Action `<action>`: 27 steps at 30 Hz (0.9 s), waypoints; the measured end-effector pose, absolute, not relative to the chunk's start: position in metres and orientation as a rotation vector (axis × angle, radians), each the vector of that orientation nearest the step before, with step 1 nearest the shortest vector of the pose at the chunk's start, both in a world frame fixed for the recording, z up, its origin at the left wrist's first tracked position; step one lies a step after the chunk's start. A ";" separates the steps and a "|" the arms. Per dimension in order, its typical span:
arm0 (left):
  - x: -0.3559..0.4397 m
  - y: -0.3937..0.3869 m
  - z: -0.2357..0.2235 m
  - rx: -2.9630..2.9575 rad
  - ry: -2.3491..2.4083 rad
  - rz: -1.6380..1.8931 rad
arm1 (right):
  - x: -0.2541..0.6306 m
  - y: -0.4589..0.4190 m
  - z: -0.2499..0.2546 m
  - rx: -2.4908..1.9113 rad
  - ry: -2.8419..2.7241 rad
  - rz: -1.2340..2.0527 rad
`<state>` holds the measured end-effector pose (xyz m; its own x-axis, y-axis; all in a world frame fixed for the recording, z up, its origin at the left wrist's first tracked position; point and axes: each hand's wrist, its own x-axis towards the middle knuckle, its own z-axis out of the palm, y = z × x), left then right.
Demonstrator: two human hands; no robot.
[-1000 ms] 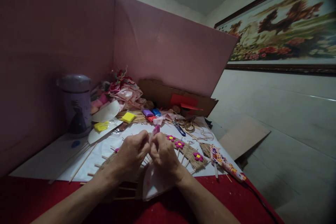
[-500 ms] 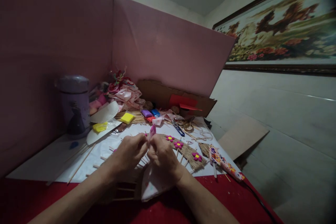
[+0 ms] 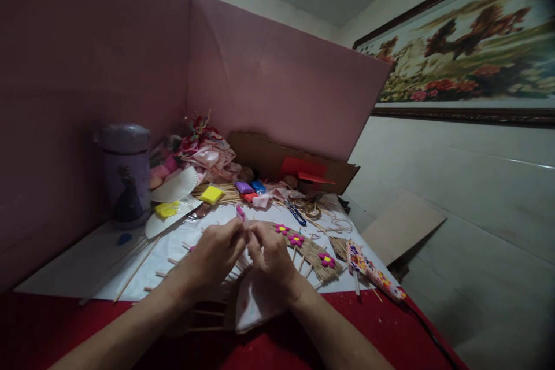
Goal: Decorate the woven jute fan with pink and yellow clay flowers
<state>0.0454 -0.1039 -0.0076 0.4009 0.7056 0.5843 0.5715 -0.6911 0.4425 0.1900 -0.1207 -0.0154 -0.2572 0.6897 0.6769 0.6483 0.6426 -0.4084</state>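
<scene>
My left hand [image 3: 219, 254] and my right hand [image 3: 271, 251] meet in front of me, fingertips pinched together. A small magenta clay packet [image 3: 241, 213], apparently in thin plastic, sticks up from between them. Its lower part is hidden by the fingers. Below and behind the hands lies a fan-like piece of thin wooden sticks with a twine-covered band [image 3: 310, 250]. Magenta flowers [image 3: 296, 240] with yellow centres sit along that band. A white spotted cloth piece [image 3: 255, 303] lies under my right wrist.
A floral glue gun [image 3: 375, 276] with a black cord lies at right. Blue-handled scissors [image 3: 298, 215], a yellow clay pack [image 3: 212, 195], purple and blue packs [image 3: 244, 187], and a purple flask [image 3: 126, 176] stand farther back. Pink panels [image 3: 277, 81] enclose the left and back.
The magenta packet has tipped left and sits slightly lower between my fingertips. My right hand's fingers have shifted a little. The view has moved slightly.
</scene>
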 end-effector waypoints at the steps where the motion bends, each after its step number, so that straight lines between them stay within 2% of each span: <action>1: 0.045 -0.104 -0.008 2.507 1.179 1.160 | 0.190 -0.120 -0.016 -1.070 -1.991 -0.045; 6: 0.045 -0.105 -0.007 2.587 1.303 1.096 | 0.188 -0.120 -0.019 -1.119 -2.009 -0.329; 15: 0.046 -0.108 -0.004 2.611 1.720 1.030 | 0.192 -0.119 -0.021 -1.243 -1.808 -0.353; 22: 0.043 -0.107 0.000 2.444 1.560 1.111 | 0.192 -0.122 -0.019 -0.977 -1.998 -0.155; 27: 0.046 -0.107 -0.007 2.480 1.223 1.223 | 0.187 -0.125 -0.016 -0.946 -2.042 -0.034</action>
<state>0.0457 -0.1068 -0.0068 0.3479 0.7087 0.6137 0.6136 -0.6671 0.4225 0.1874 -0.1246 -0.0160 -0.3409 0.6094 0.7158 0.6333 0.7116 -0.3043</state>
